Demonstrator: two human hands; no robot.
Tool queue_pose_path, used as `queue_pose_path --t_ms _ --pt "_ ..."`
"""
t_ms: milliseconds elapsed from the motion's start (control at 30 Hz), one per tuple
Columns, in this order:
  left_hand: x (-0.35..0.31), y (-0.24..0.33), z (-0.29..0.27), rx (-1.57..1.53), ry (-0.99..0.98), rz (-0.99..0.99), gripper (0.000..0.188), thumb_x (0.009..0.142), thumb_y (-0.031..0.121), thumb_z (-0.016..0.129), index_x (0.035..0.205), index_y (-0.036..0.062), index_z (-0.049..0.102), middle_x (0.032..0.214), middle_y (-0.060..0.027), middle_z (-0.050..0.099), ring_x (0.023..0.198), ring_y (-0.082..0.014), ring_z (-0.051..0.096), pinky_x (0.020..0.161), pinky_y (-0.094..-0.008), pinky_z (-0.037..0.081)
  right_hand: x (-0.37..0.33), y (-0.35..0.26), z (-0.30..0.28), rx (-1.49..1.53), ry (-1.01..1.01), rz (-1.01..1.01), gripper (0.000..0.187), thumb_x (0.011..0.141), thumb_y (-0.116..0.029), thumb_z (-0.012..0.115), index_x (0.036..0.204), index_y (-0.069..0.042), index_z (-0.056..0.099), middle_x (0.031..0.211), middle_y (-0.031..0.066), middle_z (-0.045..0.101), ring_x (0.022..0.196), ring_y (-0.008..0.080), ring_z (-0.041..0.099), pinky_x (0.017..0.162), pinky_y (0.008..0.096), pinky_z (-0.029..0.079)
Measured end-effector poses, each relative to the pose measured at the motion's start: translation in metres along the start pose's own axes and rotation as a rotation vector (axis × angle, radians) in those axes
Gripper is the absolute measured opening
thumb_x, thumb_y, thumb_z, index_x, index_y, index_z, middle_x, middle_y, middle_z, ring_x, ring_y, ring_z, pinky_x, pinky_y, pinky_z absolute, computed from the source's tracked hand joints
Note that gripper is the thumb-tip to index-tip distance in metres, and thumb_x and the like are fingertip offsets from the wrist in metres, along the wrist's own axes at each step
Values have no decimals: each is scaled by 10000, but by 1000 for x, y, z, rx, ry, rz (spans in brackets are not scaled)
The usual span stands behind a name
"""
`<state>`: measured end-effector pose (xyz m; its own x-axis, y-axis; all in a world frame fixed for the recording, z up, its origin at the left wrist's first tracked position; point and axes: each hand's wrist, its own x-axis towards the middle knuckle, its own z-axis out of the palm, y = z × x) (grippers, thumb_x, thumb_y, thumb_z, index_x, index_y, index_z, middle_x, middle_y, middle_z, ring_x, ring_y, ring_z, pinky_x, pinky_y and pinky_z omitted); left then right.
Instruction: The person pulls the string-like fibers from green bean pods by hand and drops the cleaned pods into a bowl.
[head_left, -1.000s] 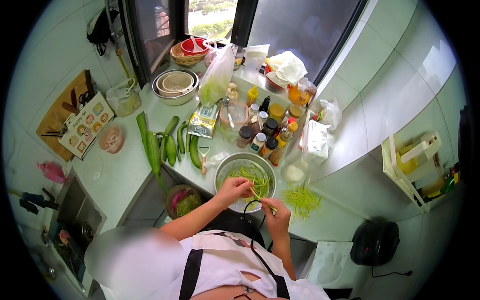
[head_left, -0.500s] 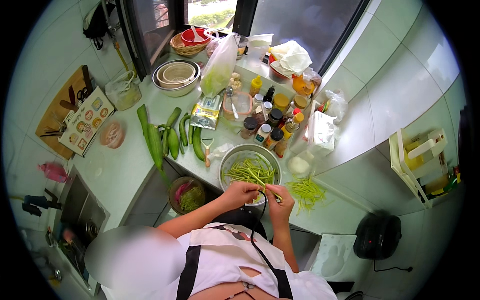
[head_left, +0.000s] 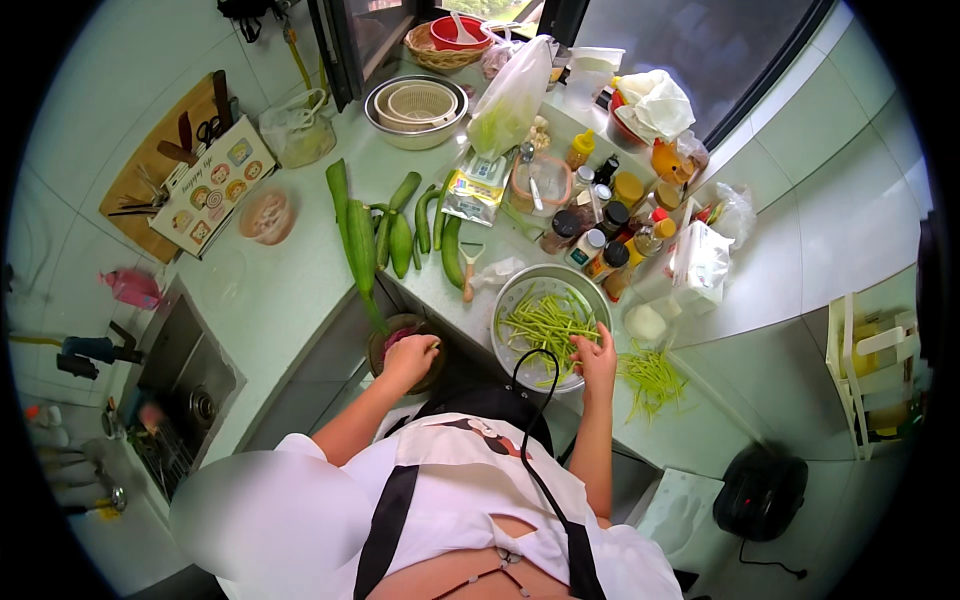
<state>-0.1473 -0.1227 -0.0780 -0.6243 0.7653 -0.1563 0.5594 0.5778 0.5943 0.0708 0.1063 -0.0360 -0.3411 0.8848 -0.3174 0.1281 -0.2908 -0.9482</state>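
Note:
A round metal bowl [head_left: 507, 287] at the counter's front edge holds thin green vegetable stems [head_left: 545, 325]. My right hand [head_left: 595, 360] is at the bowl's right side, fingers apart and touching or just above the stems. To the left, my left hand [head_left: 408, 362] is over a round waste bin [head_left: 377, 350] below the counter edge. Its fingertips are pinched together; what they hold, if anything, is too small to make out. The hand hides much of the bin's contents. A loose pile of similar stems [head_left: 652, 382] lies on the counter right of the bowl.
Large green gourds [head_left: 362, 245] and a peeler [head_left: 469, 275] lie left of the bowl. Behind it stand seasoning bottles [head_left: 605, 262]. Nested colanders [head_left: 415, 105], a sink [head_left: 200, 400] and a knife holder [head_left: 215, 185] are farther left. A black appliance [head_left: 762, 490] stands at right.
My hands have parted from a stem held between them above the bowl. The left went to the bin, the right to the bowl's right side. The whole view has shifted.

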Motion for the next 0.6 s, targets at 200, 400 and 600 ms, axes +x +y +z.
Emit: queue_pose_path --t_ms 200,400,600 --pt "1 -48 8 163 -1 -136 227 800 237 622 991 118 649 915 -126 654 852 -329 627 725 -445 499 -10 24 -3 43 -4 43 635 875 -117 581 1408 -52 242 881 69 650 541 54 492 445 181 362" --pt "11 -71 18 349 -28 -97 237 808 248 634 958 69 594 877 -144 633 800 -344 633 677 -450 507 -38 28 -11 3 19 55 448 889 -147 572 1302 -39 439 882 59 640 550 37 481 445 172 357" --pt "23 -50 19 220 -14 68 178 821 230 619 900 70 618 855 -130 634 788 -335 621 672 -438 496 -54 31 -26 34 100 34 261 887 -114 566 1129 -18 580 844 37 640 555 33 486 461 164 359"
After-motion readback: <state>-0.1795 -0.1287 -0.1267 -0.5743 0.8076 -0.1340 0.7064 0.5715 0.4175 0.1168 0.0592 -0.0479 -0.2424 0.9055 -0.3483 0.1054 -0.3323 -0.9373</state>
